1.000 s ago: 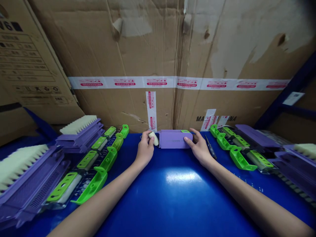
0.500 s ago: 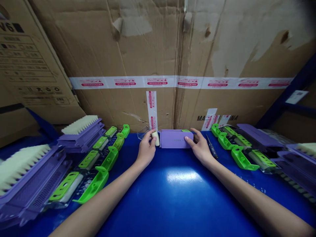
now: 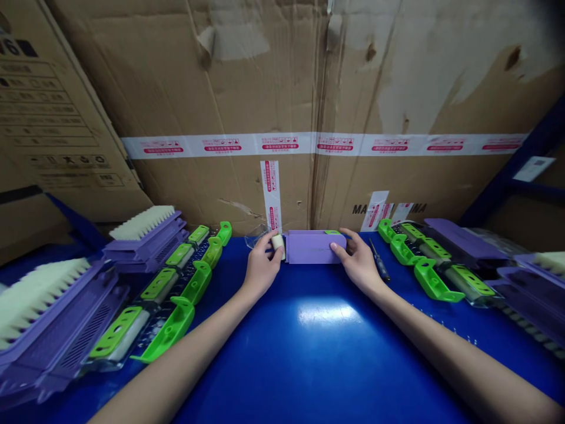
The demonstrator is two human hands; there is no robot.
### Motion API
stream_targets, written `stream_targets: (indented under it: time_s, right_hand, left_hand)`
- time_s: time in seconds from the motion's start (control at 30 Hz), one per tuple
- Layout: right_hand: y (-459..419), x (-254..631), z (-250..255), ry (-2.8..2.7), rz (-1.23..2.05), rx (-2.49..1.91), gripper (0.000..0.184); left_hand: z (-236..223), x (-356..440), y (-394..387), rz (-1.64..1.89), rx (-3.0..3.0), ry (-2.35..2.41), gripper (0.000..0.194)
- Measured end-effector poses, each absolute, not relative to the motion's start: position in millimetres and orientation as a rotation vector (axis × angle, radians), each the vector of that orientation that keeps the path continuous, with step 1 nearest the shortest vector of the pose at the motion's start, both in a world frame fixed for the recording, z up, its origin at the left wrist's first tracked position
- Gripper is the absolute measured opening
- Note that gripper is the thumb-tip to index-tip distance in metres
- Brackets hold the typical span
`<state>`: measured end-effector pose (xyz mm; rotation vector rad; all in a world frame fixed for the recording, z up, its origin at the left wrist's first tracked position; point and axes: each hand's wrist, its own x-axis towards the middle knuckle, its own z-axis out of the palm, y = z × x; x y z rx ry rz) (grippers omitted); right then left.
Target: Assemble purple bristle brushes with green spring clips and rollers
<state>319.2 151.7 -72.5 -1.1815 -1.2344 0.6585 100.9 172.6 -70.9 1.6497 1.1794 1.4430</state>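
A flat purple plastic case (image 3: 311,247) stands on the blue tabletop in front of me, a bit of green showing at its upper right corner. My right hand (image 3: 358,259) grips the case's right end, thumb on the near face and index finger behind. At the other end, my left hand (image 3: 261,266) pinches a short cream-coloured piece (image 3: 278,242) between thumb and fingers, close against the case. Whether that piece is joined to the case, I cannot tell. Clear plastic (image 3: 255,237) lies behind my left fingers.
Purple parts with cream bristles (image 3: 42,297) are stacked at left, beside green-topped clear pieces (image 3: 115,333) and green brackets (image 3: 170,333). Similar green brackets (image 3: 435,282) and purple parts (image 3: 463,238) line the right. A screwdriver (image 3: 380,262) lies by my right hand. Cardboard (image 3: 212,188) walls the back.
My left thumb and the cream piece have shifted very slightly. The view has tilted a little; the right hand keeps its grip on the purple case.
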Motion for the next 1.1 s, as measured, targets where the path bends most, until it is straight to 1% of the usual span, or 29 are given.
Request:
stream_targets:
  time_s: [0.27, 0.47, 0.57, 0.63, 0.77, 0.9, 1.1]
  right_hand:
    - [151.8, 323.5, -74.3, -1.306, 0.654, -1.193, 0.054]
    - [152.0, 322.9, -77.0, -1.340, 0.633, -1.196, 0.053]
    - [150.0, 321.7, -75.3, -1.364, 0.634, -1.199, 0.058]
    - [148.3, 321.1, -73.6, -1.418, 0.585, -1.244, 0.063]
    - [146.6, 321.1, -71.5, -1.540, 0.439, -1.367, 0.069]
    - [146.5, 321.8, -72.0, -1.602, 0.374, -1.372, 0.072]
    - [142.8, 320.1, -71.2, -1.709, 0.269, -1.343, 0.075]
  left_hand:
    - [-70.7, 101.2, 169.8, 1.418, 1.738, 1.146, 0.044]
    - [-70.1, 101.2, 167.2, 1.376, 1.720, 1.078, 0.056]
    - [-68.8, 101.1, 167.2, 1.381, 1.714, 1.079, 0.060]
    - [-67.5, 100.3, 167.7, 1.399, 1.683, 1.078, 0.055]
    - [-65.8, 97.5, 169.9, 1.445, 1.601, 1.087, 0.039]
    - [-66.4, 95.6, 172.9, 1.462, 1.546, 1.141, 0.039]
    - [-68.3, 95.6, 174.3, 1.475, 1.496, 1.084, 0.036]
